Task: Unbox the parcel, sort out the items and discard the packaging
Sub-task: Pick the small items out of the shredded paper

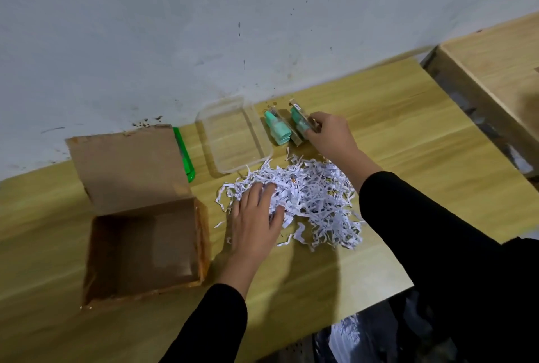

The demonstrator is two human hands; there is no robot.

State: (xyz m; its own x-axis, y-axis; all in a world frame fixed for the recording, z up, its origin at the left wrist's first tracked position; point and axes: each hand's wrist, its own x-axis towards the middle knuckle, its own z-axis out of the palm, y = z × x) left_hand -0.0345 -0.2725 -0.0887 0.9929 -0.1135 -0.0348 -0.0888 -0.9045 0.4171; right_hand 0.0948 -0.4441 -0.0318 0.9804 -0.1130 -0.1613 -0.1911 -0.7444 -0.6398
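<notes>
An open brown cardboard box [145,249] sits at the left of the wooden table, its lid flap folded back and its inside bare. A heap of white shredded paper [309,202] lies in the middle. My left hand [256,216] rests flat on the heap's left side, fingers spread. Two mint-green packaged items lie at the back by the wall. My right hand [328,132] grips the right packaged item [300,125]. The left packaged item [277,127] lies free beside it.
An empty clear plastic tray [233,135] stands between the box and the green items. A bright green object [183,155] pokes out behind the box flap. A second wooden surface [495,71] stands at the right. A dark bin with shredded paper [350,333] is below the table's front edge.
</notes>
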